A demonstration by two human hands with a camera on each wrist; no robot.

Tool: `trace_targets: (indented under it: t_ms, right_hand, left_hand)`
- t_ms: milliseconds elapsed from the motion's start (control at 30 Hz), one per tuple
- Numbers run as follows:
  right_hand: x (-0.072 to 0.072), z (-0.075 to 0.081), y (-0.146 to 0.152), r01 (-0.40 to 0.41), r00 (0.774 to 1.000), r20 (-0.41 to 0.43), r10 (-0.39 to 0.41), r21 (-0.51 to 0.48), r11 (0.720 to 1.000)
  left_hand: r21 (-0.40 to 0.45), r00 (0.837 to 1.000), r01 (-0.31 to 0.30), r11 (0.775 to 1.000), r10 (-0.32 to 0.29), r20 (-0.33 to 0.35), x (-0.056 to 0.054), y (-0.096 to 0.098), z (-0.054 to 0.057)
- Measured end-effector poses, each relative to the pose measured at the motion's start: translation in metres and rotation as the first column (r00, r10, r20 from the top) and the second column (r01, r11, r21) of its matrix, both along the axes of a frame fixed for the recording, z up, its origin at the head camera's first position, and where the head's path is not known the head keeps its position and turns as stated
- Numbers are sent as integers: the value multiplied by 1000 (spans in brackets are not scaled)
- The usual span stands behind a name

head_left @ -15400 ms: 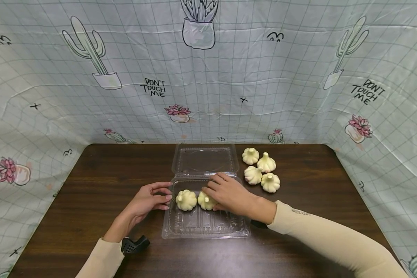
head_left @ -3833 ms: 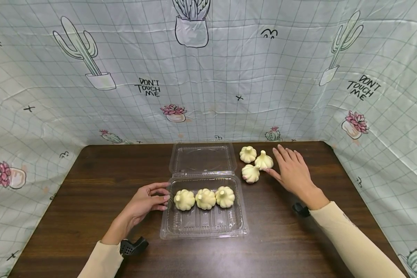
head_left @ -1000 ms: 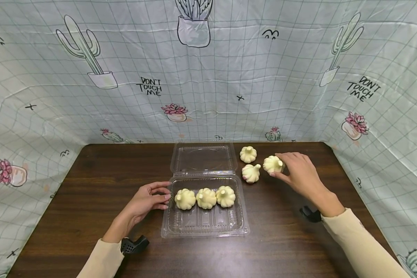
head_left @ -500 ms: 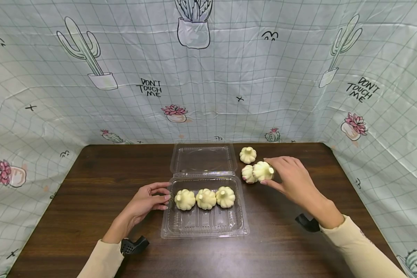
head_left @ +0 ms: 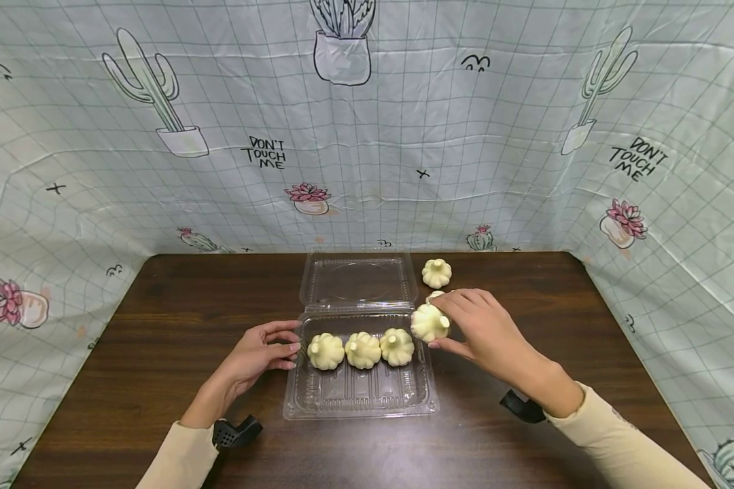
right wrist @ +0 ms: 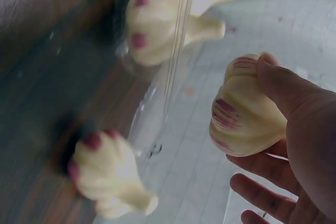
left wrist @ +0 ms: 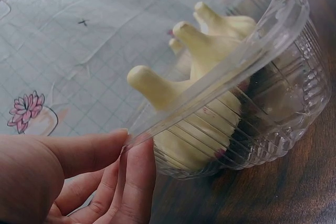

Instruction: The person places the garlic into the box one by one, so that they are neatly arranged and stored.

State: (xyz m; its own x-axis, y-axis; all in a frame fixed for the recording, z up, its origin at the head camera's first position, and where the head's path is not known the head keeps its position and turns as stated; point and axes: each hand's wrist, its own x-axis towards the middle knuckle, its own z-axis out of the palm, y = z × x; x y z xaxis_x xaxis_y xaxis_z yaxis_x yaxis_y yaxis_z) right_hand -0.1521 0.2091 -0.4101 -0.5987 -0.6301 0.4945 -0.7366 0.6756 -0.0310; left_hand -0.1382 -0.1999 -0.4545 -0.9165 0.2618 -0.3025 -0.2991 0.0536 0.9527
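My right hand (head_left: 486,333) grips a pale garlic bulb (head_left: 428,323) between thumb and fingers, over the right rim of a clear plastic clamshell container (head_left: 361,411). In the right wrist view, the held bulb (right wrist: 244,111) shows purple streaks and hangs above the table. Three garlic bulbs (head_left: 363,350) sit in a row across the middle of the container. At its left side, my left hand (head_left: 253,360) pinches the rim; the left wrist view shows the thumb and index finger (left wrist: 139,177) on either side of that rim (left wrist: 210,85).
The container's hinged lid (head_left: 361,280) lies open toward the back. Two more garlic bulbs stand on the dark wooden table (head_left: 177,326) right of the lid: one whole in view (head_left: 437,273), one mostly behind my right hand. A patterned cloth (head_left: 367,136) hangs behind.
A third bulb has joined the row since the first frame. My right hand has since lifted another from the right-hand group and carried it left to the container's edge. My left hand stays put.
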Motion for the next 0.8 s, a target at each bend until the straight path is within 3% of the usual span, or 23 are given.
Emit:
trace_targets:
  t_ms: [300,800]
  right_hand:
    - [6,-2,-27,-127,991,-31,128,33,991]
    - [12,-7,-62,-249,965,-53,257,116,961]
  left_hand:
    - [-4,1000,3,1000,-3,2,-1,-1,2]
    - [-3,1000,1,1000,-1,4,-1,0,2]
